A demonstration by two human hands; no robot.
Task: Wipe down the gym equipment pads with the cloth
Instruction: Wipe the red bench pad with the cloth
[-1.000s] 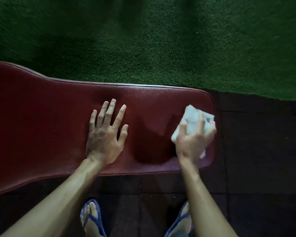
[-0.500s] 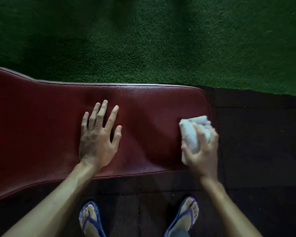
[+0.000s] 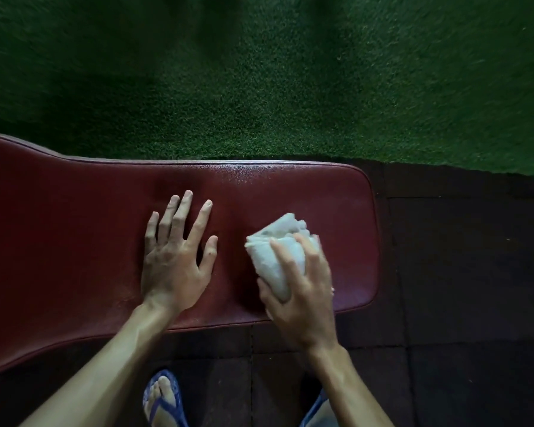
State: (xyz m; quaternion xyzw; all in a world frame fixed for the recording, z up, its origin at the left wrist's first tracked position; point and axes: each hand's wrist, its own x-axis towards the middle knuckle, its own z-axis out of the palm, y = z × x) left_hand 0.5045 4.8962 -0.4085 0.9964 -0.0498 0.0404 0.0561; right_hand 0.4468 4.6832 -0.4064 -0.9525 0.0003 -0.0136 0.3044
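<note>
Two hands on one dark red pad (image 3: 74,241), the padded worktop of a gym bench running across the view. Left hand (image 3: 174,257) lies flat on the pad near its middle, fingers straight and spread, palm down, holding nothing. Right hand (image 3: 302,288) sits just right of it on the pad, fingers and thumb curled round a bunched white cloth (image 3: 275,251); cloth touches the pad surface toward its right end, with its lower part hidden under the palm. Small dark marks on the cloth top, too small to identify.

Pad's left end runs out of frame, so its full length cannot be told; the frame under it is hidden. Its far edge meets green turf (image 3: 290,87), which is dim and blurred toward the corners. Right of and nearer than the pad is dark tiled floor (image 3: 475,272), seams barely visible. Below the pad's near edge, a foot in a blue flip-flop (image 3: 162,399) is cut by the frame bottom; a second blue sandal (image 3: 316,406) is mostly hidden behind the right forearm. Both forearms are cut off at the bottom edge.
</note>
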